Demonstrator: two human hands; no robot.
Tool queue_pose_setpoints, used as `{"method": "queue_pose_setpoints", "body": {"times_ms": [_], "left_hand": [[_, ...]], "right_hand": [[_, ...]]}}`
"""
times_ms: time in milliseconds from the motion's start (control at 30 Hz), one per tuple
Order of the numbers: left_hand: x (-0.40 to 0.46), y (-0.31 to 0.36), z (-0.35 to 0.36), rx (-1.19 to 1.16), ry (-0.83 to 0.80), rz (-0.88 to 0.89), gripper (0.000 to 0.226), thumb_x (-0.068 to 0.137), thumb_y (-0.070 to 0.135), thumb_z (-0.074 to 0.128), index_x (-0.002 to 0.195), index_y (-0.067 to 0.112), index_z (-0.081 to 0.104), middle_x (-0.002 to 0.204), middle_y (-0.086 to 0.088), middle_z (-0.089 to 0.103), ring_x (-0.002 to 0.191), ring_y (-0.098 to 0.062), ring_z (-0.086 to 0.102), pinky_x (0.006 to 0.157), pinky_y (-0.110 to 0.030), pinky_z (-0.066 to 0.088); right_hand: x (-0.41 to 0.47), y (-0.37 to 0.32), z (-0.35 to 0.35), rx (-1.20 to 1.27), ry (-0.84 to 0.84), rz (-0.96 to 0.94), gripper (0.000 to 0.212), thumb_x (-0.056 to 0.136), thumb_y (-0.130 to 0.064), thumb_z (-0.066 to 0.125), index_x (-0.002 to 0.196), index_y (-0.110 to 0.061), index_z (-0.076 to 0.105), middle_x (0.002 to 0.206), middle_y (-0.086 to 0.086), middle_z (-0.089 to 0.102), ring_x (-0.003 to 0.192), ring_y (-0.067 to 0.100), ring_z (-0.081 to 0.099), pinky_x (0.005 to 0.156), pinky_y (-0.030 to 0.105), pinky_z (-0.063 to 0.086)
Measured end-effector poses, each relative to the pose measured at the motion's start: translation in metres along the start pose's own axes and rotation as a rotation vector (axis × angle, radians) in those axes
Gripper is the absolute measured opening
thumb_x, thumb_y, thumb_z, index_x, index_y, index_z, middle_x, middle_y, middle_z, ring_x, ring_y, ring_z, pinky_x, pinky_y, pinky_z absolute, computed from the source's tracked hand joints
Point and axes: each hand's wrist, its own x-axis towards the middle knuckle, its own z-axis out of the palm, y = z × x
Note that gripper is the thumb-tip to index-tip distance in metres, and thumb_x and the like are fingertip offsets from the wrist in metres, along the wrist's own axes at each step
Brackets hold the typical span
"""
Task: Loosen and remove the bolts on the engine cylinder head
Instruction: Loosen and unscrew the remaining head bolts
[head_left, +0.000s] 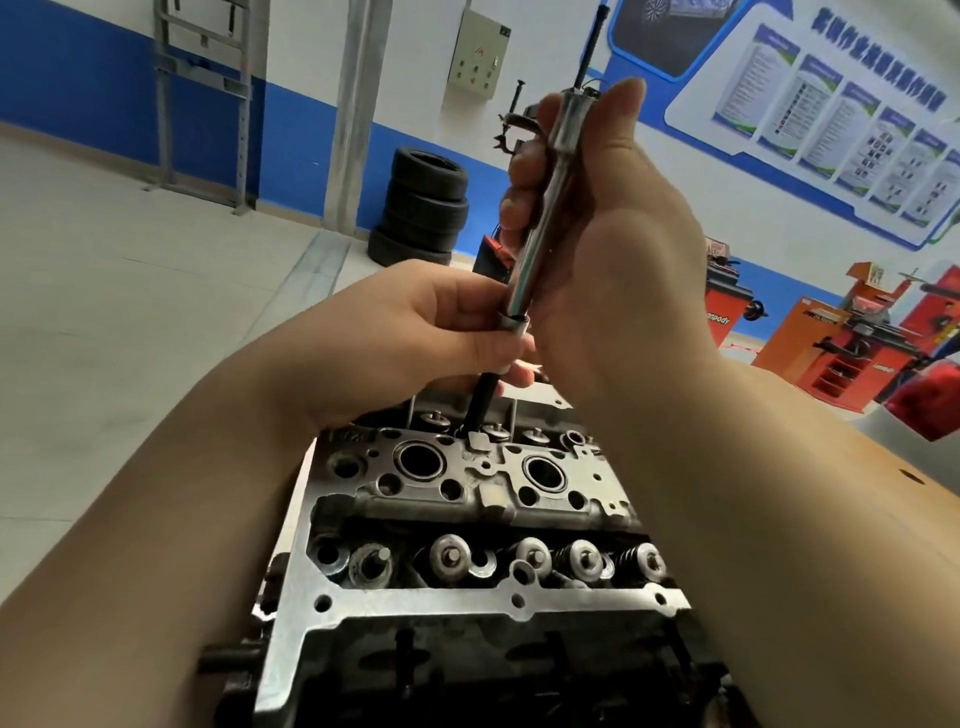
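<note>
Your right hand is wrapped around a chrome socket extension, fingers curled behind it and thumb pressed along its front, holding it tilted above the cylinder head. Your left hand pinches the lower end of that tool, thumb and fingers closed on the socket where a long black bolt hangs out of it. The bolt's lower end sits at a hole in the far row of the cylinder head, which lies on the wooden workbench directly below your forearms. Stacked tyres stand against the blue-and-white wall beyond.
</note>
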Motion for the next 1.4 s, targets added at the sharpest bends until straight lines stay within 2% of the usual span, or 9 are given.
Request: {"method": "queue_pose_setpoints", "body": {"times_ms": [200,367,500,667,767,933,1133,1233,1400], "left_hand": [[0.003,0.002,0.003,0.068,0.139,0.003,0.035,0.070,0.023,0.086,0.103,0.016,0.081,0.092,-0.003,0.083,0.085,-0.019,0.082,0.072,-0.023,0.064],[0.008,-0.001,0.003,0.209,0.261,0.039,0.040,0.058,0.033,0.095,0.090,0.014,0.079,0.084,-0.001,0.082,0.077,-0.018,0.080,0.072,-0.023,0.064],[0.003,-0.002,0.000,0.059,0.021,0.083,0.034,0.084,0.030,0.081,0.117,0.020,0.077,0.109,0.001,0.082,0.103,-0.015,0.079,0.088,-0.019,0.060],[-0.001,-0.007,-0.009,-0.073,0.014,0.029,0.031,0.087,0.017,0.075,0.118,0.018,0.079,0.110,-0.009,0.081,0.103,-0.028,0.080,0.086,-0.035,0.065],[0.004,-0.004,-0.002,0.052,0.109,0.061,0.026,0.081,0.012,0.084,0.107,0.018,0.081,0.098,-0.004,0.083,0.090,-0.022,0.082,0.076,-0.024,0.064],[0.006,0.000,0.003,0.167,0.151,0.110,0.032,0.077,0.017,0.089,0.108,0.019,0.081,0.095,0.001,0.083,0.087,-0.017,0.081,0.075,-0.018,0.061],[0.001,-0.007,-0.005,0.046,-0.076,0.082,0.034,0.091,0.019,0.070,0.124,0.011,0.073,0.114,-0.008,0.080,0.109,-0.027,0.078,0.094,-0.033,0.062],[0.003,-0.007,-0.006,-0.010,0.025,0.060,0.035,0.081,0.017,0.079,0.116,0.011,0.078,0.105,-0.012,0.082,0.098,-0.030,0.080,0.084,-0.033,0.065],[0.008,-0.005,-0.001,0.135,0.147,0.062,0.036,0.067,0.021,0.094,0.097,0.013,0.078,0.094,-0.008,0.082,0.088,-0.027,0.081,0.082,-0.035,0.066]], "right_hand": [[0.003,-0.005,-0.007,0.029,0.072,0.024,0.045,0.108,-0.041,0.054,0.128,-0.001,0.062,0.102,0.009,0.073,0.075,0.022,0.072,0.069,0.037,0.059],[-0.003,0.001,-0.001,-0.034,0.150,-0.011,0.043,0.094,-0.026,0.080,0.124,-0.001,0.063,0.090,0.008,0.067,0.074,0.021,0.067,0.072,0.037,0.062],[-0.005,0.003,0.001,0.022,0.043,0.010,0.020,0.105,-0.024,0.064,0.101,-0.004,0.065,0.081,0.008,0.067,0.069,0.021,0.064,0.077,0.037,0.057],[-0.005,-0.002,-0.012,-0.025,-0.104,0.043,0.038,0.113,-0.035,0.040,0.112,-0.008,0.065,0.095,0.010,0.072,0.095,0.030,0.074,0.096,0.043,0.053],[-0.006,-0.005,-0.010,-0.065,-0.030,0.002,0.036,0.107,-0.040,0.051,0.115,-0.009,0.066,0.104,0.008,0.074,0.097,0.031,0.076,0.080,0.039,0.058],[-0.008,0.000,0.000,-0.084,0.091,-0.092,0.025,0.103,-0.032,0.066,0.102,-0.008,0.060,0.073,0.001,0.056,0.061,0.016,0.052,0.055,0.032,0.045],[0.007,-0.011,-0.004,0.080,-0.218,0.059,0.033,0.110,-0.030,0.039,0.110,-0.003,0.058,0.066,0.007,0.037,0.050,0.015,0.023,0.049,0.027,0.019],[0.005,-0.008,0.001,-0.004,-0.079,0.048,0.024,0.106,-0.026,0.052,0.113,-0.003,0.056,0.077,0.011,0.052,0.053,0.018,0.039,0.050,0.029,0.032],[-0.004,0.001,-0.003,-0.290,0.227,-0.169,0.030,0.095,-0.026,0.080,0.106,-0.002,0.067,0.083,0.014,0.066,0.066,0.026,0.066,0.068,0.054,0.065]]}}
